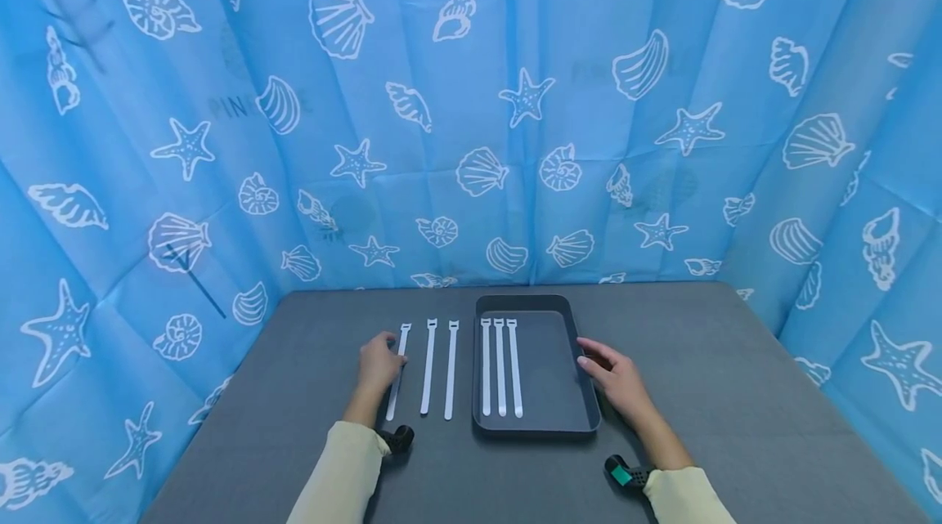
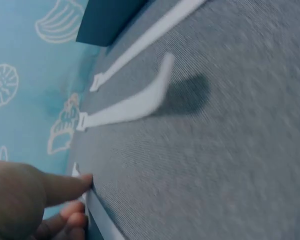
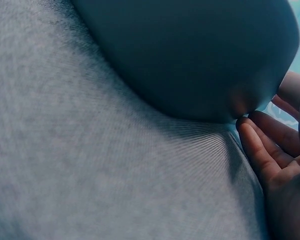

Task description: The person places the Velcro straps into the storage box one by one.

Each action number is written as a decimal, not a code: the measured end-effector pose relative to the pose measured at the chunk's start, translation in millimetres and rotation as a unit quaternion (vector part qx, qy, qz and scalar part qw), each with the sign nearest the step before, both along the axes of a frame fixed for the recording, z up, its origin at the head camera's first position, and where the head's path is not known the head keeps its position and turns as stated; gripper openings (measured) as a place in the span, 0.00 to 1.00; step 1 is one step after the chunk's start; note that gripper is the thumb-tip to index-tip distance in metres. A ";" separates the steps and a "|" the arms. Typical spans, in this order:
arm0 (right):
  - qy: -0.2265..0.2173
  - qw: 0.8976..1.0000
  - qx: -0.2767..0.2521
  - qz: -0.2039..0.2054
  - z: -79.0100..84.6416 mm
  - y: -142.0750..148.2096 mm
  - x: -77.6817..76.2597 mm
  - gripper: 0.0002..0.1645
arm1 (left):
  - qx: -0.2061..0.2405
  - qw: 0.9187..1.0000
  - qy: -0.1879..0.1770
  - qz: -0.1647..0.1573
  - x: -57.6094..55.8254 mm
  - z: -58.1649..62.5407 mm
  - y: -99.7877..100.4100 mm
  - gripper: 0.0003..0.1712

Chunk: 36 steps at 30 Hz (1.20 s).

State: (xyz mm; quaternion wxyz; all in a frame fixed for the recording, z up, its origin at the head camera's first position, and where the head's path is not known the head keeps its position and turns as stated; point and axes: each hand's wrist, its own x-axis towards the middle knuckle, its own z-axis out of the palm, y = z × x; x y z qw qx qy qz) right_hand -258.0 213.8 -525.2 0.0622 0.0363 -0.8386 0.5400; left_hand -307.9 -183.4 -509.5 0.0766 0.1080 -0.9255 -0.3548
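My left hand [image 1: 379, 363] pinches the leftmost white cable strap [image 1: 393, 400] between thumb and fingers, near its slotted head; the strap's slanting middle [image 2: 103, 218] shows in the left wrist view. Two more white cable straps lie to its right, a nearer one [image 1: 429, 369] and a farther one [image 1: 451, 373]. The nearer one's tail [image 2: 162, 82] curls up off the cloth. With fairly straight fingers, my right hand [image 1: 618, 381] touches the right side of the dark grey tray [image 1: 548, 369]. Its fingertips [image 3: 247, 127] meet the outer wall.
Inside the tray, three white cable straps [image 1: 501, 369] lie side by side along the left, slotted heads toward the back. Grey cloth [image 1: 309, 328] covers the table. A blue curtain [image 1: 471, 115] with white shell prints hangs behind and at both sides.
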 end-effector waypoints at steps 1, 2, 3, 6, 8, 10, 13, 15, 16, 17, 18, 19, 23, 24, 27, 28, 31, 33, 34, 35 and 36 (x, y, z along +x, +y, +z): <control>0.000 1.000 0.000 0.000 -0.2 0.0 0.1 0.26 | -0.005 1.000 -0.003 0.007 0.2 1.2 0.8 0.27; 0.001 1.000 0.000 0.001 -0.4 0.1 0.2 0.26 | -0.008 1.000 -0.007 0.014 0.5 2.5 1.7 0.27; 0.002 1.000 0.000 0.001 -0.6 0.2 0.3 0.26 | -0.008 1.000 -0.010 0.021 0.9 3.7 2.4 0.28; 0.006 1.000 0.000 0.002 -1.4 0.9 0.4 0.27 | -0.013 0.999 -0.019 0.039 1.6 6.0 4.4 0.28; 0.008 1.000 -0.001 0.003 -1.9 0.6 -0.1 0.27 | -0.013 0.998 -0.022 0.050 2.4 6.2 4.7 0.28; 0.009 1.000 -0.002 0.005 -2.4 0.5 -0.5 0.27 | -0.015 0.998 -0.020 0.056 3.0 5.8 4.5 0.28; 0.010 1.000 -0.003 0.005 -2.8 0.5 -0.7 0.26 | -0.014 0.998 -0.008 0.057 3.7 4.0 3.9 0.28; 0.010 1.000 -0.004 0.006 -2.4 0.5 -0.4 0.26 | -0.013 0.999 0.003 0.046 4.8 2.6 2.6 0.26; 0.010 1.000 -0.004 0.007 -2.0 0.5 -0.2 0.26 | -0.006 0.999 0.009 0.035 5.4 1.6 1.6 0.26; 0.011 1.000 -0.006 0.006 -1.6 0.4 0.1 0.26 | 0.003 1.000 0.015 0.021 6.4 0.8 0.6 0.25; 0.010 1.000 -0.006 0.006 -1.1 0.4 0.4 0.25 | 0.010 1.000 0.022 0.004 7.4 0.3 -1.0 0.24; 0.009 1.000 -0.006 0.006 -0.6 0.3 0.6 0.25 | 0.021 0.999 0.025 -0.012 8.7 -0.3 -2.5 0.24; 0.006 1.000 -0.005 0.007 0.2 0.5 1.0 0.26 | 0.061 0.995 0.026 -0.074 13.3 -0.8 -9.3 0.23; 0.006 1.000 -0.006 0.007 0.2 0.6 0.9 0.26 | 0.067 0.994 0.023 -0.085 14.4 0.0 -10.5 0.23; 0.006 1.000 -0.006 0.007 0.0 0.8 0.4 0.25 | 0.078 0.990 0.019 -0.112 18.2 4.1 -13.0 0.20; 0.006 1.000 -0.006 0.006 0.0 0.8 0.3 0.25 | 0.084 0.989 0.017 -0.119 19.4 6.1 -13.2 0.18; 0.005 1.000 -0.003 0.003 -0.3 0.6 0.1 0.25 | 0.097 0.986 0.015 -0.131 22.0 12.2 -13.3 0.14; 0.005 1.000 -0.002 0.002 -0.7 0.5 0.0 0.26 | 0.110 0.985 0.012 -0.130 23.1 16.7 -11.4 0.12; 0.005 1.000 -0.002 0.002 -0.9 0.5 0.0 0.26 | 0.115 0.985 0.011 -0.128 23.5 18.7 -10.2 0.12; 0.004 1.000 -0.003 0.003 -1.1 0.5 0.0 0.26 | 0.117 0.985 0.011 -0.126 24.0 21.1 -8.6 0.12; 0.004 1.000 -0.003 0.003 -1.2 0.4 0.0 0.26 | 0.121 0.985 0.010 -0.124 24.6 23.6 -6.6 0.12</control>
